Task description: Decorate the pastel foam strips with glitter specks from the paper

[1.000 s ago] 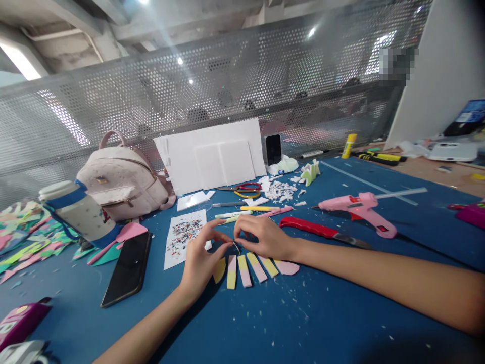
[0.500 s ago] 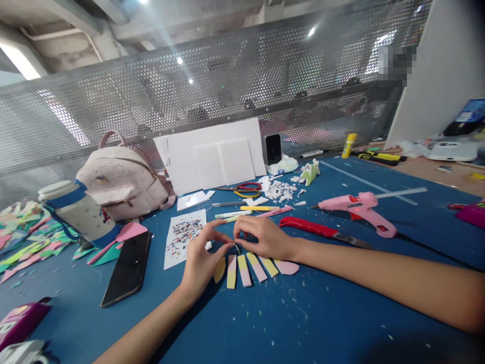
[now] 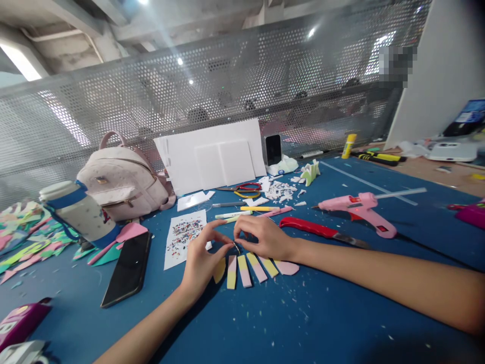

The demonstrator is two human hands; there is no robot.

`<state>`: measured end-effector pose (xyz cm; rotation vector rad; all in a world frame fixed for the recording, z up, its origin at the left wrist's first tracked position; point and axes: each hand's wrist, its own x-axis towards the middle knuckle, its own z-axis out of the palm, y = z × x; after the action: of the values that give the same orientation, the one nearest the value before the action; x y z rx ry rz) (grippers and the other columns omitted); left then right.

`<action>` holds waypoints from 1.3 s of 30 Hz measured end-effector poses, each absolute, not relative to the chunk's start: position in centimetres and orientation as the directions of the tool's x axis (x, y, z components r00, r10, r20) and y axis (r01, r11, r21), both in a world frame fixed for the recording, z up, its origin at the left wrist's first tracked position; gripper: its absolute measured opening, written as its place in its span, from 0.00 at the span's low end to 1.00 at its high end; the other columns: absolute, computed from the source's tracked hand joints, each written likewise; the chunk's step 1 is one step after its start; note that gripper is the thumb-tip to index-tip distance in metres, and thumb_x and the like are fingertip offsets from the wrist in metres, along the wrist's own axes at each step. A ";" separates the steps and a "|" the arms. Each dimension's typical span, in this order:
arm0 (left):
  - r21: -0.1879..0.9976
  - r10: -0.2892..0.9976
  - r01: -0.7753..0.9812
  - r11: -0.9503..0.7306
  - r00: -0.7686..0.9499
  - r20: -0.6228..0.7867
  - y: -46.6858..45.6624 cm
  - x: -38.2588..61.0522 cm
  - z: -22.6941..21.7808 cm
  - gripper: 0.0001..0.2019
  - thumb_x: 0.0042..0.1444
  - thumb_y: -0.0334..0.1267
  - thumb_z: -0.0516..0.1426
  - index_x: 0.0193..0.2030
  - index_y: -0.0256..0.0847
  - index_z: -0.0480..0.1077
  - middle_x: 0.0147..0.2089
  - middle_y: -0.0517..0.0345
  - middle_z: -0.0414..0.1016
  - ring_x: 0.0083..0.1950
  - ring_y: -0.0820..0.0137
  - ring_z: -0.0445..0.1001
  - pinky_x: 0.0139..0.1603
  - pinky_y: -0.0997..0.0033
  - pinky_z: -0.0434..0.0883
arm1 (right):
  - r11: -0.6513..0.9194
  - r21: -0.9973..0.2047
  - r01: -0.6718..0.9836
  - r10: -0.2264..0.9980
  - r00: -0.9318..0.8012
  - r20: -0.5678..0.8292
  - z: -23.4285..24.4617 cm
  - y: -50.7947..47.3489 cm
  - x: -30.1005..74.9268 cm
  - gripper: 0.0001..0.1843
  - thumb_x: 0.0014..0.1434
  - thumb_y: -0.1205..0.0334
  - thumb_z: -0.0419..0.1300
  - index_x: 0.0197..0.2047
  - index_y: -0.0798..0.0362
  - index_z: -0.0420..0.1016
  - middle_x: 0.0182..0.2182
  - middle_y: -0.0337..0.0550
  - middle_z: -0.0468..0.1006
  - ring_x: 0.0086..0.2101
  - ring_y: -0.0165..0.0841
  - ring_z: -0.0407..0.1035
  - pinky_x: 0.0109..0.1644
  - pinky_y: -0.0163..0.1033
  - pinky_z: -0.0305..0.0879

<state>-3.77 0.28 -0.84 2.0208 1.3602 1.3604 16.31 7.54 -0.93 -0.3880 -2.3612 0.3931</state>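
Observation:
My left hand (image 3: 205, 252) and my right hand (image 3: 264, 237) meet over the table, thumbs and fingertips pinched. Between the fingertips is a thin, dark, shiny wire-like piece (image 3: 237, 248); its exact kind is too small to make out. Just below the hands, a fan of pink and yellow foam strips (image 3: 244, 271) lies on the blue table, with a rounded yellow piece (image 3: 219, 271) at the left end and a rounded pink one (image 3: 287, 267) at the right. Beside my left hand is a white sheet (image 3: 178, 257) covered in tiny coloured bits.
Right of my hands lie a red-handled knife (image 3: 308, 227) and a pink glue gun (image 3: 359, 206). Pens (image 3: 259, 208), scissors (image 3: 248, 188) and white scraps (image 3: 281, 191) sit beyond. On the left are a phone (image 3: 127, 270), a bottle (image 3: 78, 210) and a backpack (image 3: 121, 177).

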 end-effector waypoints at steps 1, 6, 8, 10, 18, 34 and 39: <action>0.710 0.853 0.518 -0.477 0.078 0.516 0.3 -3.8 -0.8 0.24 0.54 0.29 0.64 0.57 0.48 0.67 0.34 0.65 0.80 0.38 0.70 0.80 0.51 0.68 0.70 | 0.910 -0.385 0.157 0.374 -0.712 0.594 -0.9 7.5 16.3 0.02 0.66 0.65 0.55 0.40 0.52 0.69 0.37 0.42 0.73 0.39 0.33 0.66 0.42 0.38 0.62; 0.714 0.856 0.515 -0.475 0.082 0.511 0.3 -3.6 -0.7 0.23 0.55 0.30 0.64 0.56 0.47 0.67 0.34 0.64 0.80 0.38 0.69 0.80 0.50 0.67 0.71 | 0.910 -0.395 0.127 0.360 -0.716 0.598 -0.7 7.5 16.3 0.02 0.66 0.65 0.56 0.40 0.53 0.69 0.37 0.42 0.73 0.39 0.33 0.66 0.42 0.38 0.63; 0.712 0.856 0.518 -0.474 0.083 0.509 0.4 -3.5 -0.6 0.22 0.55 0.31 0.64 0.56 0.46 0.68 0.34 0.63 0.80 0.38 0.68 0.80 0.50 0.66 0.71 | 0.910 -0.397 0.120 0.356 -0.717 0.599 -0.7 7.4 16.3 0.02 0.66 0.65 0.55 0.40 0.53 0.69 0.37 0.42 0.73 0.39 0.33 0.66 0.42 0.38 0.63; 0.710 0.856 0.520 -0.475 0.088 0.509 0.4 -3.5 -0.6 0.21 0.55 0.31 0.64 0.55 0.45 0.69 0.34 0.63 0.80 0.38 0.68 0.79 0.49 0.66 0.71 | 0.910 -0.398 0.116 0.353 -0.718 0.600 -0.6 7.4 16.2 0.03 0.66 0.66 0.55 0.39 0.53 0.69 0.37 0.42 0.73 0.39 0.33 0.66 0.42 0.38 0.63; 0.699 0.853 0.524 -0.487 0.111 0.510 0.3 -3.7 -0.6 0.16 0.55 0.29 0.63 0.49 0.44 0.71 0.33 0.63 0.77 0.36 0.70 0.76 0.43 0.71 0.71 | 0.900 -0.418 0.127 0.375 -0.715 0.590 -0.7 7.5 16.3 0.01 0.65 0.66 0.56 0.40 0.52 0.69 0.37 0.42 0.73 0.39 0.34 0.67 0.43 0.39 0.63; 0.683 0.864 0.555 -0.475 0.149 0.480 0.5 -3.7 -0.3 0.04 0.60 0.34 0.59 0.37 0.42 0.77 0.35 0.57 0.81 0.37 0.67 0.78 0.40 0.69 0.72 | 0.898 -0.404 0.175 0.401 -0.704 0.586 -0.8 7.6 16.4 0.01 0.65 0.65 0.57 0.40 0.52 0.69 0.37 0.42 0.72 0.38 0.33 0.66 0.40 0.37 0.62; 0.675 0.866 0.567 -0.473 0.158 0.474 0.6 -3.7 -0.2 0.06 0.60 0.35 0.59 0.34 0.42 0.77 0.34 0.57 0.81 0.36 0.66 0.78 0.39 0.69 0.72 | 0.899 -0.400 0.175 0.398 -0.706 0.586 -0.8 7.6 16.3 0.02 0.66 0.64 0.56 0.40 0.52 0.69 0.36 0.42 0.72 0.38 0.33 0.66 0.41 0.38 0.62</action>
<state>-3.75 0.58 -0.24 2.1021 1.3716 1.2281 16.33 7.55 -0.83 -0.4081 -2.3570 0.4133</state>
